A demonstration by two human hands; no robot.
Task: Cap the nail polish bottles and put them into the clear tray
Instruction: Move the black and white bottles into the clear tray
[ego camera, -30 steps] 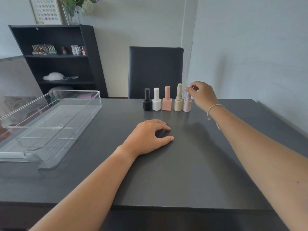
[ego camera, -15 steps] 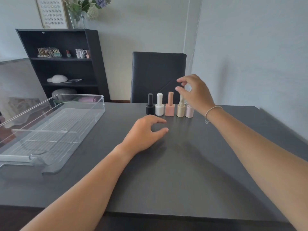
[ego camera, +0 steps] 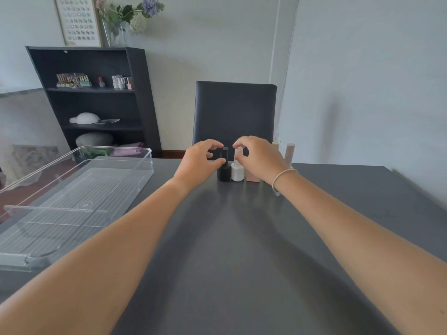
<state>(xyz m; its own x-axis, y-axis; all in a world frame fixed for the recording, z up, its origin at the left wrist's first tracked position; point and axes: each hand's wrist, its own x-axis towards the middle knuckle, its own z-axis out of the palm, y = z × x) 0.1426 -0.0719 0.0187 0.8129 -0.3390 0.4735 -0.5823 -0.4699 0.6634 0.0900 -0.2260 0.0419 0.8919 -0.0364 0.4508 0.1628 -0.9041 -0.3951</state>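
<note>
Nearest, to the left on the dark counter [ego camera: 242, 250]: the clear tray [ego camera: 72, 204], holding no bottles, well apart from the row. Rigid thin plastic by the look; probably light and apt to slide if bumped.

Farther out, at the counter's far edge: left hand [ego camera: 196, 163] with fingers [ego camera: 212, 144] and thumb curled round the cap of the black bottle [ego camera: 223, 174]. Just beside it, right hand [ego camera: 258, 157] pinching the cap of the white bottle [ego camera: 237, 170] between thumb and fingertips. Both bottles upright on the counter, side by side, possibly touching.

Behind the right hand: a pink bottle [ego camera: 253, 177], only its square base showing, then two pale caps [ego camera: 289, 153] past the wrist; bases hidden.

Judged small, stiff and light, likely glass-bodied, so breakable if dropped; smooth sides probably slippery. Tall narrow caps over squat bases: top-heavy enough to tip when nudged, with neighbours close by. Best held at the cap for twisting tight, body steadied; for carrying, safer round the body unless the cap is fully seated. Whether the caps are tight cannot be told.
</note>
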